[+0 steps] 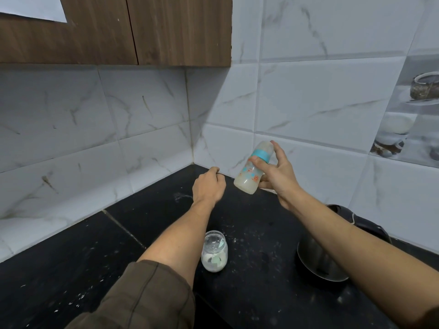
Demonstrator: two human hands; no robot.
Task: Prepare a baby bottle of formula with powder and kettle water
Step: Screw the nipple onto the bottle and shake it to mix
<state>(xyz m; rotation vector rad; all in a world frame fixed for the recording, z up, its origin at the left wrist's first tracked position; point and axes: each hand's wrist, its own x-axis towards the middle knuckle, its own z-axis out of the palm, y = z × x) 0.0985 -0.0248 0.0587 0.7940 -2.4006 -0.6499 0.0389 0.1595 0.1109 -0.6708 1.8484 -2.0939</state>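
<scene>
just one head cam here, wide-angle, looking forward and down into the tiled corner (190,129) over the dark surface (71,252), pretty close in

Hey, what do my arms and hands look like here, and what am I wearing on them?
Both hands are bare: no gloves, rings or watch show on the left hand or the right hand. The left arm wears an olive-brown sleeve with a stitched seam, bunched up near the elbow. The right forearm is uncovered for most of its visible length.
</scene>
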